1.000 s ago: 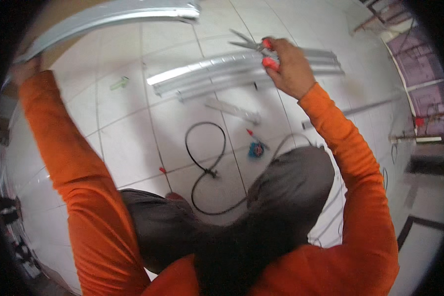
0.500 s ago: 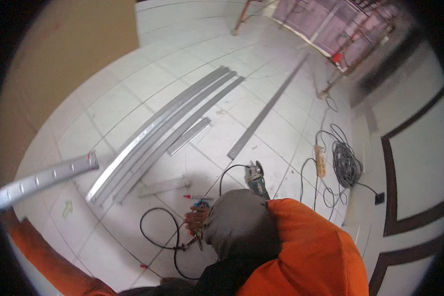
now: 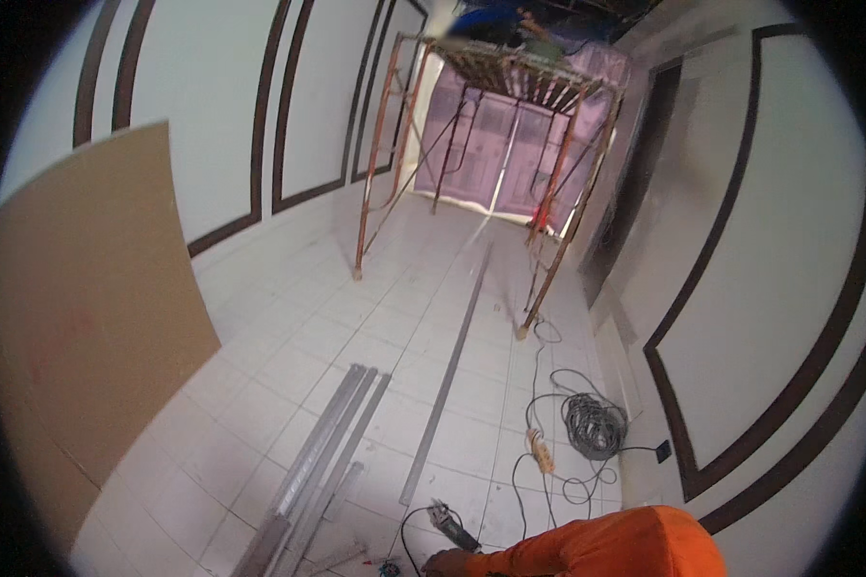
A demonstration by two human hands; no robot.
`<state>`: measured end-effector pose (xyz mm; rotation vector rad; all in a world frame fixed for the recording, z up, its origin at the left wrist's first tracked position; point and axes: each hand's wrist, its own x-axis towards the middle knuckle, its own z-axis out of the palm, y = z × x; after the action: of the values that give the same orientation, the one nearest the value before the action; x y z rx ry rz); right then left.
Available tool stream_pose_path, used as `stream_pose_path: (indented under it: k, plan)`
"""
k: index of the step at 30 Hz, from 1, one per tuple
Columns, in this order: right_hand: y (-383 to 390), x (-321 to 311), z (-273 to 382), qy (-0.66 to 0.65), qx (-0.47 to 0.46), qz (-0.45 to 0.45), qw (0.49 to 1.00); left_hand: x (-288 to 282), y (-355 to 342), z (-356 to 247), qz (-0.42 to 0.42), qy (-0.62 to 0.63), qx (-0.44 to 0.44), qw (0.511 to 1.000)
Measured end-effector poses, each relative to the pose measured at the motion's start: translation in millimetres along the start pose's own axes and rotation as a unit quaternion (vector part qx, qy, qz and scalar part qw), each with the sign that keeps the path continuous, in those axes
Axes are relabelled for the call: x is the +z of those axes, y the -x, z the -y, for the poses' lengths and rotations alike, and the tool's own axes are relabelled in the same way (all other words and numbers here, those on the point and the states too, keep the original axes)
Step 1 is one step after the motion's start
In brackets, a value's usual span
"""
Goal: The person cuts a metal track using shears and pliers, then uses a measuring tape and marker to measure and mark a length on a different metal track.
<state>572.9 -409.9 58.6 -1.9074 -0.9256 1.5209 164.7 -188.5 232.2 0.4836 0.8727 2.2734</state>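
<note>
Head view showed the right hand (image 3: 445, 562) low on the tiled floor (image 3: 289, 356), just beside a small power tool (image 3: 449, 527) with its black cord. Finger state could not be told; the left hand was out of view.

A rusty orange metal scaffold (image 3: 471, 144) stands on the white tiled floor (image 3: 289, 327) before pink-curtained doors (image 3: 510, 144). A tan flat board (image 3: 87, 327) leans against the left wall. A coiled grey cable (image 3: 592, 423) lies beside a long thin metal strip (image 3: 452, 375).
</note>
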Motion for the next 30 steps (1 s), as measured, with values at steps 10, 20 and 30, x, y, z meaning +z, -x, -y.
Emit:
stream_pose_path:
  k: [10, 20, 30]
  plan:
    - [155.2, -299.5, 183.1, -0.086, -0.099, -0.309, 0.942, 19.5, -114.3, -21.9, 0.636, 0.002, 0.137, 0.759]
    - [396.5, -621.5, 384.1, -0.047, -0.276, -0.573, 0.77, 256.6, 76.8, -212.7, 0.36, 0.123, -0.118, 0.917]
    - [543.9, -693.1, 427.6, 0.097, -0.258, -0.55, 0.789, 332.0, 275.5, -262.5, 0.327, 0.079, -0.134, 0.932]
